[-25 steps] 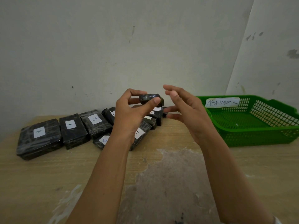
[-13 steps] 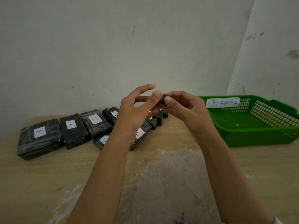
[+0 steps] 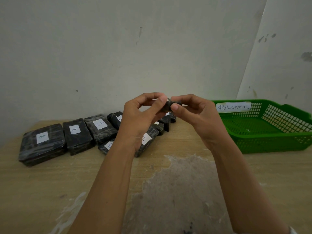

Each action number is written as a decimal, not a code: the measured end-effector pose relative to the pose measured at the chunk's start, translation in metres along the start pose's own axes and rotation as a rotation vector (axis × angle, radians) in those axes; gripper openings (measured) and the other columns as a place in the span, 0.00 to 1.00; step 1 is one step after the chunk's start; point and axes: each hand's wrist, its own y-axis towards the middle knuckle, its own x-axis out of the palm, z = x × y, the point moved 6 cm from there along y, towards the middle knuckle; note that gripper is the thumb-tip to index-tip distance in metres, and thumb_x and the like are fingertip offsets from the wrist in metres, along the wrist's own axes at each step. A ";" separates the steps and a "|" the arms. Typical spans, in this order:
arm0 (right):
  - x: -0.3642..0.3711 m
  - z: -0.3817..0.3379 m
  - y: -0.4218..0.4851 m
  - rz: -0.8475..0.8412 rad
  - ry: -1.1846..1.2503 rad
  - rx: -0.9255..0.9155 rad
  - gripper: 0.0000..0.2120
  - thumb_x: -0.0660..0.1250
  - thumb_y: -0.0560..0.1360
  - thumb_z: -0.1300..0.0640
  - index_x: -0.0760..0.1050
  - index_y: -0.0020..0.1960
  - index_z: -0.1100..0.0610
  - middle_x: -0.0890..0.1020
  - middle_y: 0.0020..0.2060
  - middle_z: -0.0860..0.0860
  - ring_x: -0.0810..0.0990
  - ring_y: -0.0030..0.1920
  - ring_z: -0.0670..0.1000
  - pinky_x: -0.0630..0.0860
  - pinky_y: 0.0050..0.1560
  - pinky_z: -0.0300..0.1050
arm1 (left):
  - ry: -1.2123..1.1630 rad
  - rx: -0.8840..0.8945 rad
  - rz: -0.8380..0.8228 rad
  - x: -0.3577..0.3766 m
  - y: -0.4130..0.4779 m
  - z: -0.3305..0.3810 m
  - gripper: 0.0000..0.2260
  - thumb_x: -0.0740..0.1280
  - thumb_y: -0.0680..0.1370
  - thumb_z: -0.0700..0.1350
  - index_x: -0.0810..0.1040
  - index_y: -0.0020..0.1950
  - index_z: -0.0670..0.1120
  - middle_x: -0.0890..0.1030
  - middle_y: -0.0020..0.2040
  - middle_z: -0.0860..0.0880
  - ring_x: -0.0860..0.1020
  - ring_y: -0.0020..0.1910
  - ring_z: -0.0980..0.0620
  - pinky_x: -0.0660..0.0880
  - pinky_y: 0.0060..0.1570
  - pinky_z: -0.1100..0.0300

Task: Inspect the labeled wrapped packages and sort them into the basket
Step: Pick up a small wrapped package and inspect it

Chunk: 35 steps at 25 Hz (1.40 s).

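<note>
Small package [image 3: 167,107] pinched between both hands, left of the basket [image 3: 273,144].
The left hand [image 3: 140,115] and right hand [image 3: 197,115] both pinch it with thumb and fingers; the basket lies rightward, nearer the right hand.

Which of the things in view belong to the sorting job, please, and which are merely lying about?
Job: held package, pinched by left hand and right hand; row of packages with labels; basket marked ABNORMAL.
Lying about: nothing loose, only the table and wall.
</note>
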 end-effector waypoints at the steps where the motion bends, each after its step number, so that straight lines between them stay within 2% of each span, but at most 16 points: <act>1: 0.001 -0.001 0.000 -0.013 0.002 0.004 0.13 0.75 0.74 0.62 0.82 0.58 0.59 0.86 0.55 0.49 0.86 0.53 0.47 0.81 0.52 0.38 | 0.009 0.009 0.003 0.000 0.000 0.001 0.08 0.73 0.77 0.41 0.85 0.56 0.43 0.85 0.53 0.41 0.86 0.51 0.44 0.83 0.53 0.56; 3: 0.001 -0.001 -0.001 -0.003 0.044 0.023 0.18 0.75 0.74 0.59 0.80 0.64 0.55 0.83 0.61 0.48 0.85 0.56 0.49 0.82 0.52 0.40 | 0.055 0.024 0.003 -0.001 -0.001 0.002 0.10 0.74 0.77 0.38 0.84 0.57 0.46 0.84 0.53 0.43 0.87 0.50 0.45 0.83 0.52 0.55; 5: -0.002 0.003 0.001 0.050 0.103 0.070 0.21 0.73 0.76 0.55 0.76 0.68 0.51 0.81 0.63 0.50 0.84 0.59 0.51 0.83 0.54 0.46 | 0.115 0.026 -0.005 -0.001 -0.001 0.002 0.14 0.74 0.76 0.38 0.83 0.59 0.51 0.83 0.55 0.44 0.87 0.49 0.47 0.83 0.51 0.54; 9: -0.003 0.011 0.003 0.080 0.167 0.135 0.19 0.70 0.79 0.61 0.75 0.69 0.57 0.87 0.53 0.56 0.87 0.54 0.54 0.83 0.57 0.51 | 0.191 0.025 -0.061 0.002 0.000 0.002 0.23 0.74 0.75 0.35 0.77 0.66 0.55 0.81 0.55 0.47 0.87 0.48 0.50 0.83 0.48 0.57; 10: -0.003 0.012 0.003 0.073 0.151 0.127 0.18 0.71 0.78 0.62 0.76 0.68 0.57 0.87 0.51 0.56 0.87 0.53 0.55 0.83 0.58 0.52 | 0.186 0.004 -0.063 0.002 0.000 0.000 0.23 0.74 0.76 0.36 0.77 0.67 0.54 0.81 0.56 0.48 0.87 0.48 0.51 0.83 0.49 0.57; 12: -0.003 0.011 0.003 0.063 0.114 0.105 0.17 0.71 0.77 0.64 0.78 0.65 0.57 0.88 0.51 0.56 0.87 0.53 0.55 0.82 0.58 0.53 | 0.183 -0.042 -0.033 0.002 0.000 -0.002 0.16 0.72 0.79 0.43 0.79 0.66 0.53 0.83 0.55 0.50 0.86 0.50 0.55 0.82 0.52 0.58; 14: -0.004 0.011 0.003 0.055 0.092 0.096 0.16 0.73 0.76 0.65 0.80 0.63 0.57 0.87 0.51 0.55 0.86 0.54 0.55 0.83 0.58 0.52 | 0.185 -0.062 0.020 0.000 0.000 -0.002 0.08 0.66 0.82 0.49 0.83 0.59 0.56 0.86 0.52 0.52 0.84 0.50 0.58 0.81 0.53 0.61; 15: -0.004 0.011 0.003 0.049 0.089 0.095 0.16 0.73 0.75 0.65 0.80 0.62 0.57 0.88 0.51 0.55 0.87 0.54 0.54 0.83 0.56 0.51 | 0.181 -0.061 0.040 -0.002 0.000 -0.002 0.09 0.64 0.84 0.50 0.84 0.56 0.56 0.86 0.50 0.52 0.84 0.49 0.58 0.80 0.51 0.62; 17: -0.002 0.010 0.002 0.036 0.086 0.085 0.16 0.74 0.74 0.66 0.81 0.61 0.57 0.88 0.50 0.54 0.87 0.51 0.51 0.83 0.51 0.45 | 0.172 -0.041 0.061 -0.005 0.002 -0.002 0.09 0.64 0.84 0.47 0.85 0.54 0.54 0.86 0.45 0.52 0.82 0.42 0.59 0.78 0.42 0.66; 19: 0.000 0.009 0.002 0.031 0.078 0.077 0.16 0.74 0.73 0.67 0.81 0.60 0.58 0.88 0.50 0.54 0.87 0.49 0.50 0.82 0.48 0.42 | 0.141 -0.032 0.059 -0.007 0.002 -0.002 0.06 0.67 0.82 0.44 0.84 0.55 0.50 0.85 0.45 0.51 0.80 0.36 0.60 0.77 0.40 0.66; 22: 0.001 0.008 0.001 0.046 0.058 0.053 0.15 0.74 0.73 0.69 0.82 0.58 0.60 0.88 0.49 0.54 0.87 0.48 0.49 0.82 0.47 0.40 | 0.053 -0.075 0.020 -0.007 0.004 -0.003 0.06 0.69 0.81 0.40 0.82 0.55 0.49 0.86 0.44 0.48 0.80 0.35 0.57 0.79 0.41 0.66; 25: 0.002 0.006 0.001 0.060 0.010 0.029 0.12 0.75 0.72 0.69 0.83 0.54 0.60 0.88 0.48 0.54 0.87 0.47 0.48 0.82 0.46 0.39 | 0.018 -0.109 0.020 -0.008 0.004 -0.006 0.09 0.68 0.81 0.38 0.83 0.57 0.49 0.87 0.42 0.51 0.81 0.37 0.56 0.81 0.43 0.66; 27: 0.002 0.004 0.001 0.058 -0.032 0.035 0.11 0.75 0.73 0.67 0.83 0.54 0.60 0.88 0.47 0.52 0.88 0.48 0.48 0.82 0.47 0.40 | 0.040 -0.093 0.032 -0.008 0.004 -0.007 0.09 0.67 0.81 0.37 0.84 0.54 0.49 0.87 0.42 0.53 0.83 0.38 0.56 0.81 0.44 0.67; 29: 0.002 0.003 -0.001 0.067 -0.019 0.083 0.06 0.74 0.75 0.60 0.84 0.52 0.57 0.89 0.45 0.51 0.88 0.47 0.47 0.84 0.48 0.41 | 0.066 -0.059 0.025 -0.007 0.002 -0.007 0.10 0.67 0.81 0.35 0.83 0.51 0.50 0.87 0.44 0.52 0.85 0.40 0.56 0.81 0.45 0.67; 32: 0.002 0.003 -0.004 0.106 0.074 0.151 0.13 0.70 0.78 0.48 0.85 0.52 0.58 0.88 0.45 0.53 0.88 0.47 0.48 0.83 0.43 0.40 | 0.109 0.000 -0.011 -0.004 0.001 -0.004 0.10 0.68 0.80 0.34 0.83 0.53 0.48 0.86 0.51 0.48 0.87 0.46 0.53 0.82 0.47 0.65; 35: 0.000 0.003 -0.006 0.188 0.092 0.146 0.14 0.72 0.77 0.50 0.82 0.46 0.62 0.88 0.42 0.55 0.88 0.45 0.51 0.83 0.40 0.41 | 0.161 0.006 -0.021 -0.001 0.001 -0.005 0.10 0.69 0.79 0.34 0.84 0.52 0.49 0.87 0.49 0.50 0.87 0.47 0.51 0.83 0.50 0.61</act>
